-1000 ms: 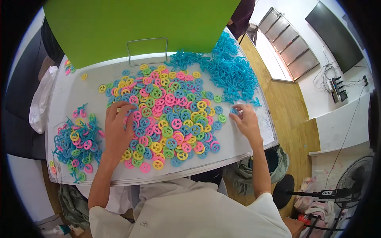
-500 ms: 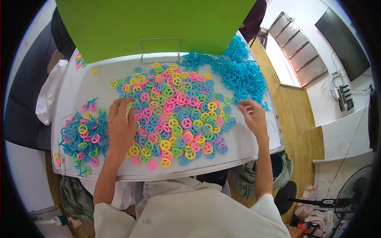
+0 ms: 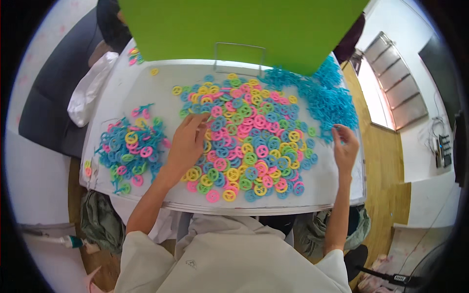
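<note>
Many small plastic spoked rings point(image 3: 244, 156), like toy wheels in pink, yellow, green and blue, lie heaped mid-table. At the heap's left edge is my left hand point(image 3: 185, 146), its fingers bent over the rings; what they grip, if anything, is hidden. Beside the near edge of a pile of thin blue plastic sticks point(image 3: 332, 105), at the right, hovers my right hand point(image 3: 346, 149). Its fingers curl toward the thumb, and anything between them is too small to make out. Left of my left hand lies a mound of rings with blue sticks fitted to them point(image 3: 129, 149).
A tall green panel point(image 3: 239, 29) stands along the table's far side, with a bent wire frame point(image 3: 239, 44) before it. A white bag point(image 3: 90, 90) hangs by the left edge. Some rings point(image 3: 135, 55) lie at the far left corner. Below the right edge sits a grey-green bag point(image 3: 312, 229).
The whole view has shifted, so the table appears farther right. My left hand has turned, its fingers now pointing to the ring heap. My right hand's fingers now point more upward beside the blue sticks.
</note>
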Demonstrator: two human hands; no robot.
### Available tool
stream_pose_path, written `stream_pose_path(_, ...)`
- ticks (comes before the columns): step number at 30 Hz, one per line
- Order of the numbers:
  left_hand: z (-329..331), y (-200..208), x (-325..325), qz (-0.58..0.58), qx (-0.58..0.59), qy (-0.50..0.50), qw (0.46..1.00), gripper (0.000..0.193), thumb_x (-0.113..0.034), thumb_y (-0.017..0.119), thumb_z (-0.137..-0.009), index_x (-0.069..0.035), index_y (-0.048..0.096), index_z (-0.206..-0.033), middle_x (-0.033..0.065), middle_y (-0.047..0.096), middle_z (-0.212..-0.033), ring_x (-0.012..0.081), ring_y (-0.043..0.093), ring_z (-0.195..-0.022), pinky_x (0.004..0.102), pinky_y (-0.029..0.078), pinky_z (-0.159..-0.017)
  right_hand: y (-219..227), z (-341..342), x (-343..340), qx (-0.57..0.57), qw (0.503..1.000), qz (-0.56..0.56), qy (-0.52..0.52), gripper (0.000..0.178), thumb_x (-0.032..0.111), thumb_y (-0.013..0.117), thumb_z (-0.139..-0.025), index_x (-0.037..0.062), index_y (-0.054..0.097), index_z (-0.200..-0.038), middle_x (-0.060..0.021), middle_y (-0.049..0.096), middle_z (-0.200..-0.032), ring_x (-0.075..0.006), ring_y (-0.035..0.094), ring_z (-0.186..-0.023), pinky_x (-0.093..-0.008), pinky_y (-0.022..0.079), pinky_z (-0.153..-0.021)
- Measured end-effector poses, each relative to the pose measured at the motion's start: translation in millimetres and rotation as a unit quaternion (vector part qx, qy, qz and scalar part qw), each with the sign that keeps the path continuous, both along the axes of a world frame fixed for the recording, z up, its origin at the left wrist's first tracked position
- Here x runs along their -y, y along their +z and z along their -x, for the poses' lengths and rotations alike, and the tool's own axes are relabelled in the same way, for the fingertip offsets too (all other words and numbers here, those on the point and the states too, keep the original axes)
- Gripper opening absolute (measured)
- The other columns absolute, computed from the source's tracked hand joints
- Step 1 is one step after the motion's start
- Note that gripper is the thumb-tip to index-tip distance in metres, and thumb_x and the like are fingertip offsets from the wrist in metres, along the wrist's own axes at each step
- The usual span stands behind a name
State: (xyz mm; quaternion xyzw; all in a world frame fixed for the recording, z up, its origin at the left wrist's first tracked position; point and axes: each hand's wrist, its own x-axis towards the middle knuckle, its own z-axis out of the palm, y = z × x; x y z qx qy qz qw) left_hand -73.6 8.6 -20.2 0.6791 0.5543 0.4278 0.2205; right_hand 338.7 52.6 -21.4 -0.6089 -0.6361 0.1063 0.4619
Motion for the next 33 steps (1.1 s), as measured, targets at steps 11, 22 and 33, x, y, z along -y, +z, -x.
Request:
stream_pose_path(11,-1,8,1,0.068,-0.095,0.010,0.993,0.024,-0.005,0.069,-0.079,-0.002,0.065,-0.103,0.0107,0.062,-0.090,0.0196,0.057,-0.070,0.0312,0.047,-0.064,38,109,-21,-0.075,0.975,0.035,0.206,0.017,0.015,0.062,-0.091,0.0009,0.068,-0.099,-0.0042,0.063,-0.083,-0.0106,0.054,-0.073,-0.0246,0.042,-0.064)
stream_pose_path(22,10,21,-13,0.064,0.071,0.077,0.992,0.025,-0.014,0.069,-0.083,-0.002,0.065,-0.105,0.0118,0.066,-0.091,0.0189,0.062,-0.075,0.0310,0.049,-0.067,21,145,-33,-0.017,0.976,-0.040,0.213,0.016,0.015,0.061,-0.091,0.0010,0.066,-0.095,-0.0078,0.060,-0.083,-0.0171,0.059,-0.077,-0.0290,0.045,-0.065)
stream_pose_path(33,26,25,-34,0.021,-0.146,0.083,0.986,0.028,-0.017,0.070,-0.080,-0.004,0.065,-0.105,0.0135,0.062,-0.091,0.0255,0.061,-0.080,0.0347,0.048,-0.071,19,151,-33,-0.174,0.944,0.123,0.252,0.019,0.018,0.057,-0.094,0.0013,0.064,-0.100,0.0029,0.054,-0.071,-0.0030,0.045,-0.061,-0.0201,0.036,-0.053)
